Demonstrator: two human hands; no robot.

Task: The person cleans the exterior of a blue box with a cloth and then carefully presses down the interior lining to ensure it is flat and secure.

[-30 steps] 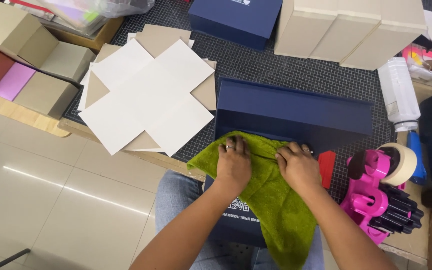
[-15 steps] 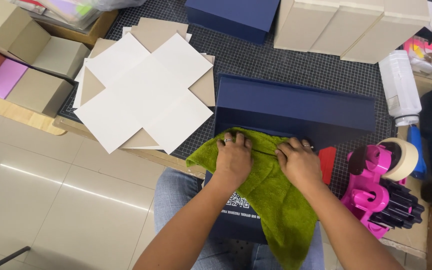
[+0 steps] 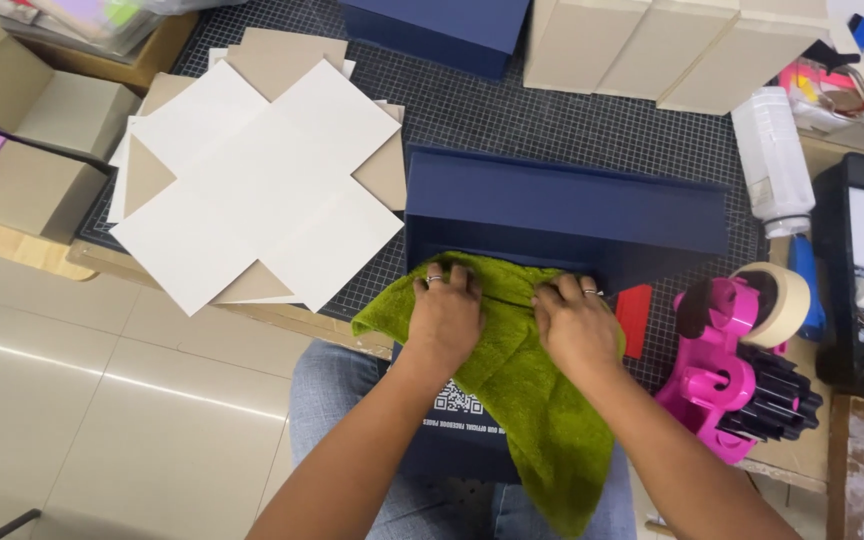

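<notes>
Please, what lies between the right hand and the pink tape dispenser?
In the head view, a small red flat piece lies on the cutting mat, between the right hand and the pink tape dispenser.

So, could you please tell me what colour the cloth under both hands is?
The cloth is bright green, seen best in the head view.

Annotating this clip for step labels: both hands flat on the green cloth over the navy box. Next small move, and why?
Probably slide both palms outward along the fold. The left hand and right hand press the green cloth side by side, near the middle of the navy box, where its upright panel meets the base. The stretches toward either end lie uncovered, so they likely need pressing next.
</notes>
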